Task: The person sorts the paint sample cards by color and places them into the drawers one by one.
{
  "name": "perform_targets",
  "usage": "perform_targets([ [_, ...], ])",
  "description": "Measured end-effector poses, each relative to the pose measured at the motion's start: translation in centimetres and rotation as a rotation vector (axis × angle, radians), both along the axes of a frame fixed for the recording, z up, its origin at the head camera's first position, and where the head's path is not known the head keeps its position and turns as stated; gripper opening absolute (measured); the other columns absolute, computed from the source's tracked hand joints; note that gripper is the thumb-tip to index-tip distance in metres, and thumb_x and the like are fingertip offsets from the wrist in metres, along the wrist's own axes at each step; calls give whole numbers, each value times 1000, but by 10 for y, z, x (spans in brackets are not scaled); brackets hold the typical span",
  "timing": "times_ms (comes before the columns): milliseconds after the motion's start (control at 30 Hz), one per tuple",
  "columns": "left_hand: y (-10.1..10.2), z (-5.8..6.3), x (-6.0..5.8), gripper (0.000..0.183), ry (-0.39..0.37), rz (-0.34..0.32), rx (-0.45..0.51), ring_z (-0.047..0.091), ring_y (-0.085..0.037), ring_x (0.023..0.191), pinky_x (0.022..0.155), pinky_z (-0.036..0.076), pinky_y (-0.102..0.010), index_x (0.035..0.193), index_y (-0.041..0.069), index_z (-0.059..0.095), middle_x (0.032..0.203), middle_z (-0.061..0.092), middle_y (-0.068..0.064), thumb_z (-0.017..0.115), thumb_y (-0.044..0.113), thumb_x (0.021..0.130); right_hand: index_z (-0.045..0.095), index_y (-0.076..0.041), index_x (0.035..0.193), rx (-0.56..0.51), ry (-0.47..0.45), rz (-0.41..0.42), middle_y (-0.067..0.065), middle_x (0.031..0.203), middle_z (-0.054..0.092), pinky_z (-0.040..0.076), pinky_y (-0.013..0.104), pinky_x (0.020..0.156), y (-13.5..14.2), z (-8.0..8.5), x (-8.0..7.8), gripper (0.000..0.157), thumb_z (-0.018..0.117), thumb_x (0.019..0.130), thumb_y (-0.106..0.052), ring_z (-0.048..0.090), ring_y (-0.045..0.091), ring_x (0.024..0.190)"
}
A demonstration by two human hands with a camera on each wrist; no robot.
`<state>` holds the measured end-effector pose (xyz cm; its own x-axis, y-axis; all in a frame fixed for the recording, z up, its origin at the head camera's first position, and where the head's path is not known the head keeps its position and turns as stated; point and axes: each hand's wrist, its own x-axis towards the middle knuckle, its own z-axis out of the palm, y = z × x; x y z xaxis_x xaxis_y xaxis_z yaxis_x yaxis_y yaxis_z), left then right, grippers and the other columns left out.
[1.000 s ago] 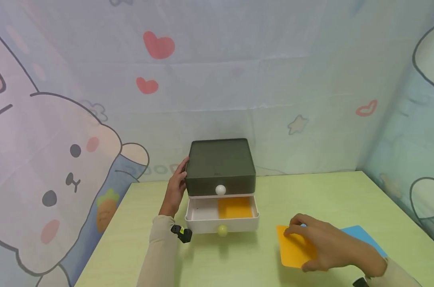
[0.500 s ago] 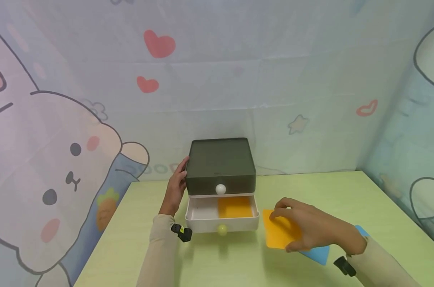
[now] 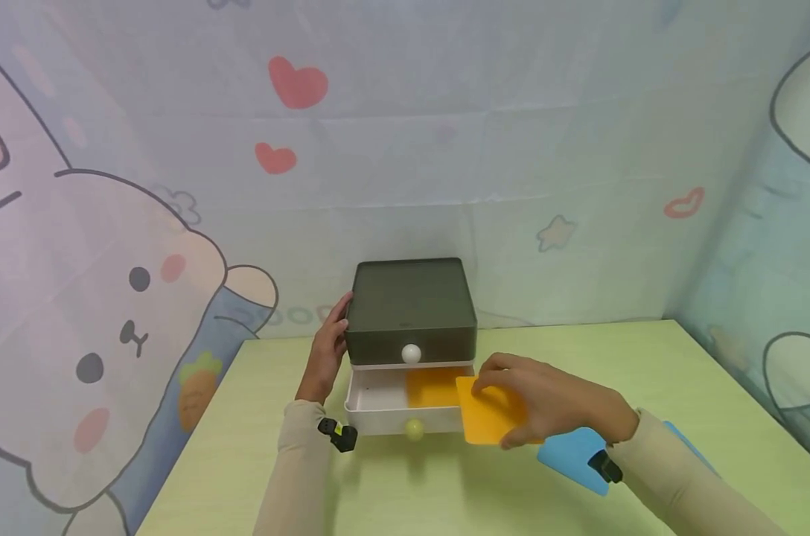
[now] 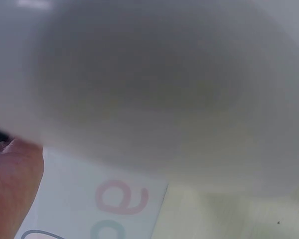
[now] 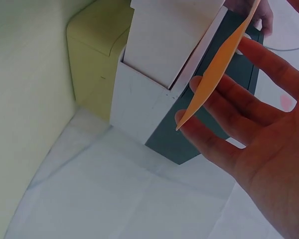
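Observation:
My right hand [image 3: 546, 398] pinches a thin orange square sheet [image 3: 488, 418] with rounded corners. In the head view the sheet overlaps the front right corner of a pulled-out white drawer [image 3: 381, 422]. Inside that drawer, on its right side, lies another orange sheet [image 3: 435, 387]. The right wrist view shows the held sheet edge-on and slightly bent, with several fingertips along it. My left hand [image 3: 326, 353] rests against the left side of the drawer unit [image 3: 412, 294], fingers extended along its dark green top tier. A blurred pale surface fills most of the left wrist view.
Blue sheets [image 3: 571, 455] lie on the light green table [image 3: 244, 447], partly covered by my right forearm. A yellow bottom tier [image 5: 92, 55] of the unit shows in the right wrist view. Behind it hangs a printed cloth backdrop [image 3: 405, 149].
My right hand has carried the orange sheet left and away from me, from above the blue sheets to the drawer's front right corner. The left hand has stayed in place.

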<state>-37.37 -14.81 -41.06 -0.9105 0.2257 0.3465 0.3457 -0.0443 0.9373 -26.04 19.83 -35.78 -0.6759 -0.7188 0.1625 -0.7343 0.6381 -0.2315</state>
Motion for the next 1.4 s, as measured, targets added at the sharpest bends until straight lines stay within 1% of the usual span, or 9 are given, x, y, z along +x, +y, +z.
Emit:
perform_targets([
  [133, 0, 0, 0, 53, 0, 0, -3, 30, -28, 153, 126, 23, -53, 160, 26, 28, 168, 23, -3, 28, 29, 107, 66, -22, 120, 13, -11, 12, -4, 121, 59, 54, 37, 92, -7, 1, -7, 56, 86, 72, -40, 57, 14, 106],
  [400, -1, 0, 0, 53, -4, 8, -6, 30, -28, 153, 125, 24, -53, 160, 28, 29, 168, 23, -2, 29, 30, 107, 67, -20, 119, 24, -10, 41, -3, 115, 60, 53, 33, 89, -27, 4, -17, 54, 85, 72, -40, 55, 12, 100],
  [633, -1, -1, 0, 54, -11, 1, 9, 28, -27, 154, 125, 23, -52, 160, 27, 29, 169, 21, -2, 29, 29, 106, 67, -20, 121, 44, -35, 54, -2, 114, 61, 52, 33, 91, -48, 5, -24, 55, 84, 73, -41, 54, 13, 100],
  [800, -1, -1, -1, 54, -15, 3, 5, 28, -27, 154, 126, 23, -52, 160, 28, 29, 169, 21, -1, 29, 28, 106, 67, -18, 121, 69, -28, 71, -2, 114, 62, 50, 32, 93, -60, 3, -28, 55, 83, 73, -41, 54, 13, 100],
  [967, -1, -1, 0, 54, -20, 4, 10, 27, -26, 155, 126, 22, -51, 160, 28, 29, 169, 21, -1, 29, 28, 106, 68, -17, 120, 68, -10, 81, 0, 115, 65, 49, 35, 95, -66, 2, -32, 54, 83, 73, -40, 56, 14, 102],
  [1133, -1, -1, 0, 53, -21, 3, 11, 26, -26, 155, 126, 21, -51, 160, 27, 29, 169, 21, -1, 28, 27, 106, 68, -14, 118, 59, 19, 107, 1, 110, 67, 48, 38, 96, -69, -2, -35, 53, 82, 73, -39, 59, 14, 95],
  [1200, -1, -1, 0, 54, -15, 4, 8, 26, -27, 155, 126, 21, -51, 160, 26, 29, 169, 20, -2, 28, 27, 106, 67, -14, 119, 69, 23, 102, 0, 110, 68, 48, 38, 97, -70, -4, -35, 53, 81, 74, -40, 59, 12, 94],
  [1400, -1, 0, -1, 53, -14, 4, 5, 26, -27, 155, 127, 20, -52, 160, 27, 28, 169, 20, -2, 28, 27, 106, 67, -16, 122, 84, -1, 70, -1, 116, 68, 49, 37, 98, -73, -4, -34, 52, 80, 77, -39, 59, 11, 99],
])
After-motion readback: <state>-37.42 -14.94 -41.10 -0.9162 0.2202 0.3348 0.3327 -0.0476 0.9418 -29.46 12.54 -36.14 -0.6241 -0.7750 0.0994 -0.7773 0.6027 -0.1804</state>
